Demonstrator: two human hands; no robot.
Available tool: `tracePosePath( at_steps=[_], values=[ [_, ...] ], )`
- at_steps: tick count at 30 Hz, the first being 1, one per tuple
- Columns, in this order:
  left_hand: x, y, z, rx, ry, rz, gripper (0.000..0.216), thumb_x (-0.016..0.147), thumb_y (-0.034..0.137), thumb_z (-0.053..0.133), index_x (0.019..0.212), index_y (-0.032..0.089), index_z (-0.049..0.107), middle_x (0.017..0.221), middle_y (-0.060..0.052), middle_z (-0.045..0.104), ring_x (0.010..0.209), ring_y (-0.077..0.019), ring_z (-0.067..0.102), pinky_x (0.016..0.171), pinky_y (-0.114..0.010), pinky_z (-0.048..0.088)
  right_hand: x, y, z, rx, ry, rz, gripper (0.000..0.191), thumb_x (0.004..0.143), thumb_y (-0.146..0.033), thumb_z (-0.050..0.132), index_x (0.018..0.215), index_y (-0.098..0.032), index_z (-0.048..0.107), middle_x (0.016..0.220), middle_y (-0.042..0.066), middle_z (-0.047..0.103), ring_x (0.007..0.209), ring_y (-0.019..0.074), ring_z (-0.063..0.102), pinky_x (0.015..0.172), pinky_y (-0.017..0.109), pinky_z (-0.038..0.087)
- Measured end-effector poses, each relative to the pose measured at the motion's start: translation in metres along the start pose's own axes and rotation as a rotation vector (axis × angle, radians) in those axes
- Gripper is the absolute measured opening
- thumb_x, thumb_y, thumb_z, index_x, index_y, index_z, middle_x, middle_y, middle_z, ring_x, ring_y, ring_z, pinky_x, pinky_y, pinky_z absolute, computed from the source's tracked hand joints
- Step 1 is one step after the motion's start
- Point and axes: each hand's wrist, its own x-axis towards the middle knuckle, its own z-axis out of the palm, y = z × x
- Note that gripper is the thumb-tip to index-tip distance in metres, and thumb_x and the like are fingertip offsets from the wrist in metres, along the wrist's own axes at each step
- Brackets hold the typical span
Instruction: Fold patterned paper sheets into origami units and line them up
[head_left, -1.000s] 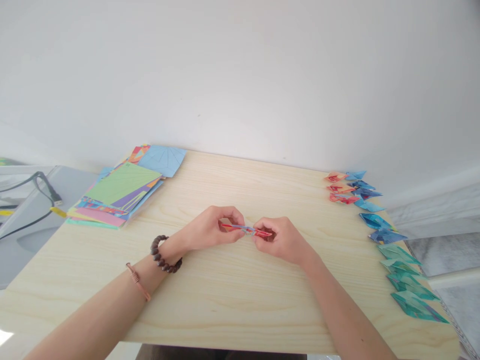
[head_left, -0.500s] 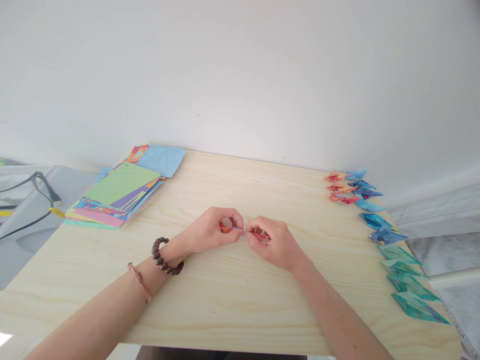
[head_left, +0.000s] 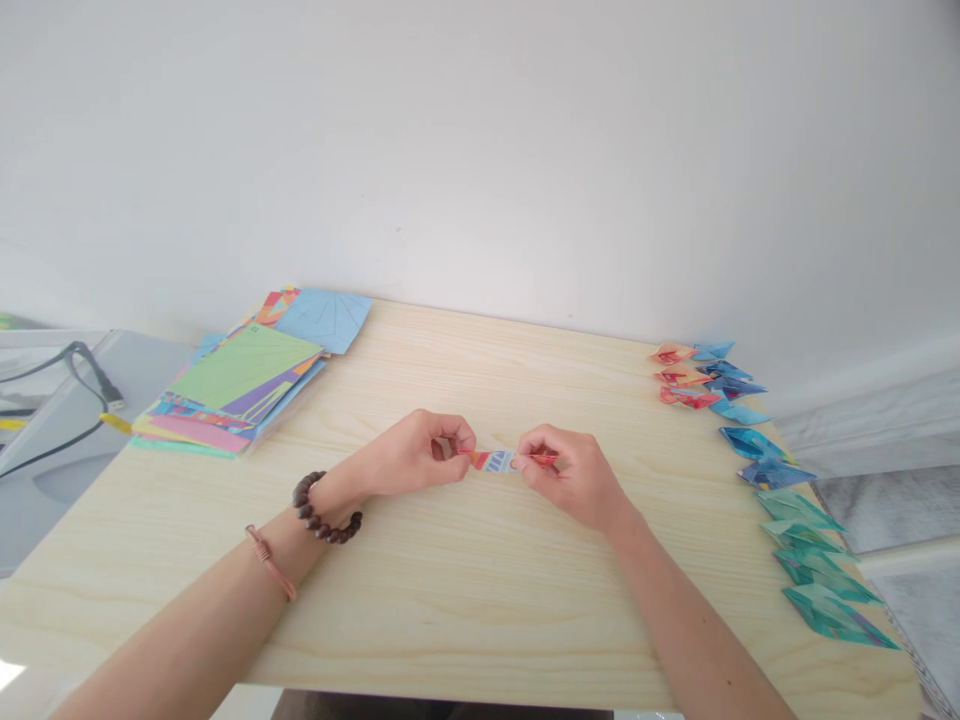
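A narrow folded strip of patterned paper (head_left: 501,461), red with blue and white stripes, lies stretched just above the wooden table (head_left: 465,580). My left hand (head_left: 420,452) pinches its left end with fingers closed. My right hand (head_left: 566,472) pinches its right end the same way. The two hands are a short gap apart at the table's middle. A dark bead bracelet and a thin cord sit on my left wrist.
A stack of coloured paper sheets (head_left: 240,385) rests at the table's back left. Several folded paper pieces, red (head_left: 679,380), blue (head_left: 750,440) and teal (head_left: 817,570), line the right edge. A grey surface with cables (head_left: 67,400) lies to the left. A white wall stands behind.
My hands have drawn apart, the right one shifting to the right, and more of the folded strip shows between them.
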Motion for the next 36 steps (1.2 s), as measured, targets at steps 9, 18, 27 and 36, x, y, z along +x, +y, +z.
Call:
tracePosePath(
  at_steps=[9, 18, 27, 36],
  values=[
    [-0.001, -0.005, 0.000, 0.198, 0.088, 0.059, 0.014, 0.080, 0.027, 0.050, 0.078, 0.014, 0.055, 0.068, 0.001, 0.056, 0.048, -0.0053, 0.044, 0.045, -0.016, 0.034, 0.003, 0.007, -0.007, -0.053, -0.138, 0.011, 0.006, 0.077, -0.023, 0.055, 0.073, -0.019, 0.057, 0.069, -0.001, 0.058, 0.066, 0.0118, 0.051, 0.063, 0.024, 0.041],
    [0.008, -0.014, -0.003, 0.545, 0.067, 0.500, 0.020, 0.085, 0.030, 0.053, 0.095, 0.023, 0.068, 0.087, -0.005, 0.057, 0.084, -0.0156, 0.050, 0.080, -0.028, 0.039, 0.007, 0.005, -0.001, -0.277, -0.026, -0.086, 0.008, 0.076, -0.024, 0.061, 0.080, -0.020, 0.055, 0.087, 0.001, 0.055, 0.082, 0.0147, 0.050, 0.081, 0.031, 0.036],
    [0.010, -0.020, 0.002, 0.599, 0.102, 0.487, 0.021, 0.087, 0.033, 0.051, 0.091, 0.025, 0.070, 0.084, -0.004, 0.058, 0.082, -0.0157, 0.048, 0.079, -0.029, 0.037, 0.005, 0.000, 0.004, -0.367, -0.063, -0.142, 0.007, 0.082, -0.021, 0.056, 0.075, -0.020, 0.059, 0.072, 0.000, 0.055, 0.077, 0.0155, 0.048, 0.078, 0.032, 0.032],
    [0.004, -0.023, 0.002, 0.717, 0.138, 0.546, 0.021, 0.088, 0.028, 0.049, 0.095, 0.022, 0.068, 0.089, -0.005, 0.063, 0.088, -0.0178, 0.048, 0.080, -0.030, 0.040, 0.002, -0.004, 0.009, -0.336, -0.085, -0.030, 0.002, 0.078, -0.020, 0.057, 0.080, -0.020, 0.058, 0.071, -0.001, 0.056, 0.078, 0.0161, 0.048, 0.076, 0.032, 0.031]
  ],
)
